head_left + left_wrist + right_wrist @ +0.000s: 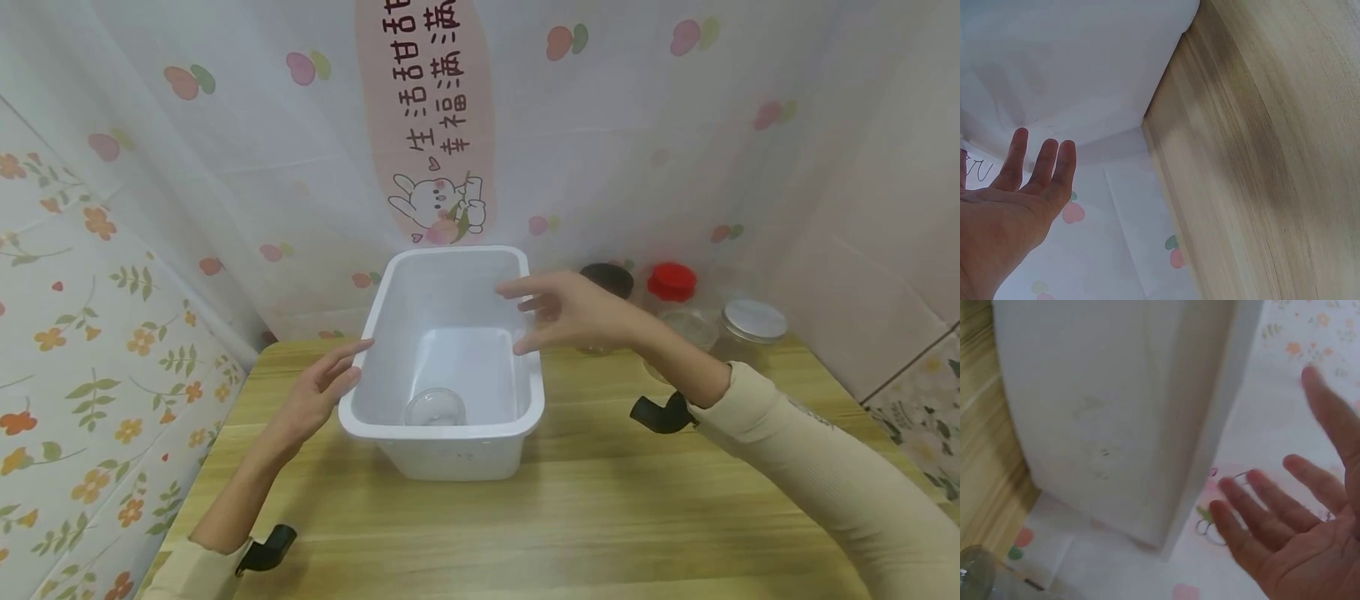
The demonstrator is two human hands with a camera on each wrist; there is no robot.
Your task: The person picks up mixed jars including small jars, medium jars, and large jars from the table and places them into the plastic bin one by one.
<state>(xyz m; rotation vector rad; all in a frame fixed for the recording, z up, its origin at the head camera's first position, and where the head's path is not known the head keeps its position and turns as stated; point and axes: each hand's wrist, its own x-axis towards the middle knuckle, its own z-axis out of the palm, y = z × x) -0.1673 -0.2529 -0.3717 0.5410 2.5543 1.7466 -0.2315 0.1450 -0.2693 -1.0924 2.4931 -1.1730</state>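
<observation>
A white plastic basin (431, 454) stands on the wooden table, with a clear round container (436, 408) at its near end inside. My left hand (313, 400) is at the basin's left rim, fingers extended; whether the fingertips touch the rim I cannot tell. In the left wrist view those fingers (1018, 156) are spread beside the outer wall, palm empty. Over the right rim hovers my right hand (573, 312), fingers loosely spread and holding nothing. The right wrist view has the same hand (1310, 544) apart from the basin wall (1104, 425).
Behind my right forearm stand several clear jars, with a black lid (609, 279), a red lid (672, 282) and a silvery white lid (754, 320). A patterned curtain (600, 167) hangs at the table's back edge. Black mounts (662, 414) sit on both wrists.
</observation>
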